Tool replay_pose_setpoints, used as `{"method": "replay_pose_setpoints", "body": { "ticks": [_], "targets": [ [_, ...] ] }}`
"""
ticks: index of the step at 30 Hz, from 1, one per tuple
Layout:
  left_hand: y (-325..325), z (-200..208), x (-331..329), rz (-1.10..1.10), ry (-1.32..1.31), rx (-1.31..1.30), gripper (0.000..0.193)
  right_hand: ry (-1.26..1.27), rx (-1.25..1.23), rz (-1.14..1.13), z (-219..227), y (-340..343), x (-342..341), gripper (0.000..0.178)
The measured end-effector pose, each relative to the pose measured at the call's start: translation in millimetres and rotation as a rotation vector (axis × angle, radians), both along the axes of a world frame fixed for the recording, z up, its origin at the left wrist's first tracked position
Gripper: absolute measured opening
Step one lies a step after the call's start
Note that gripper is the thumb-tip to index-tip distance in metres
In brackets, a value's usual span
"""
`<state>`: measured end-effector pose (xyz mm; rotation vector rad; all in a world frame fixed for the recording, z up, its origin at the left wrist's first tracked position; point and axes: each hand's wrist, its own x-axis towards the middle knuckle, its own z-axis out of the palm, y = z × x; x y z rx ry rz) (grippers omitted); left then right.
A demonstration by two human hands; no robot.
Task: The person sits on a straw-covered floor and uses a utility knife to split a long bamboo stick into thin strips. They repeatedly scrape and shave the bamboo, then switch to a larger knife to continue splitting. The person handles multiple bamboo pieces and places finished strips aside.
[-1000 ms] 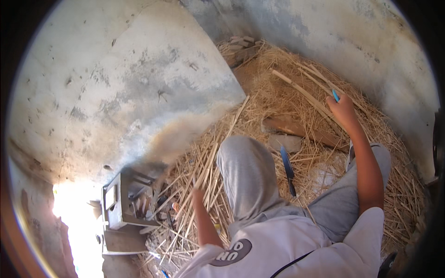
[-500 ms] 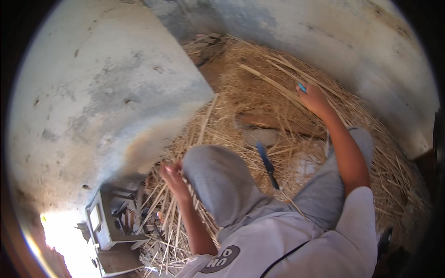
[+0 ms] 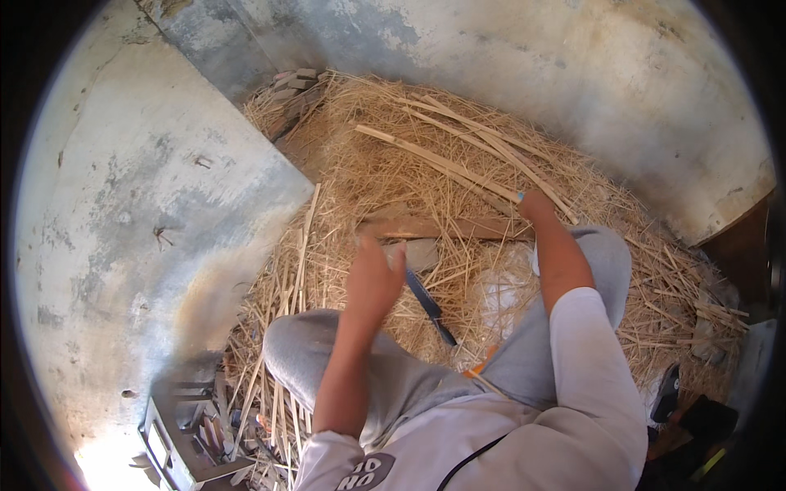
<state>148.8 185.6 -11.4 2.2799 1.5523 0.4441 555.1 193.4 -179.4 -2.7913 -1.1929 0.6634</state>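
My right hand [image 3: 537, 206] is closed beside the near end of a long pale split strip [image 3: 442, 164], gripping a small blue object that shows only as a blue tip [image 3: 521, 196]. What kind of thing it is stays hidden in the fist. My left hand [image 3: 375, 282], slightly blurred, hovers in front of my left knee with its thumb apart from the fingers and nothing visible in it. Close to its thumb lies a knife [image 3: 427, 299] with a long dark blade and black handle. Beyond both hands a brown wooden plank [image 3: 458, 227] lies across the straw, with a flat grey stone [image 3: 421, 254] near it.
Straw-like shavings [image 3: 393, 106] cover the floor around my bent legs. Worn plaster walls [image 3: 147, 188] rise at the left and far side. A grey box-like frame [image 3: 176, 438] with scraps stands at lower left. Dark items [image 3: 696, 425] lie at lower right, and an orange piece [image 3: 479, 367] between my legs.
My left hand has come from outside my left knee to near the knife's blade. My right hand has drawn back toward me, still closed on the blue object. The view has shifted.
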Motion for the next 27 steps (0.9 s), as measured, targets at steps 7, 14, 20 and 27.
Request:
{"method": "replay_pose_setpoints", "body": {
  "ticks": [7,14,20,27],
  "targets": [
    [-60,-54,72,-0.517,0.235,-0.156,0.050,0.106,-0.040,-0.071,-65,3,18,0.037],
    [-81,-92,80,-0.761,0.673,-0.331,0.046,0.074,0.264,-0.397,-134,13,53,0.038],
    [-61,-101,85,-0.772,0.590,-0.373,0.048,0.704,0.772,-1.498,-229,-15,125,0.024],
    [-39,-118,74,-0.717,0.629,-0.319,0.049,0.454,0.497,-0.896,-249,-46,142,0.017]
  ]
}}
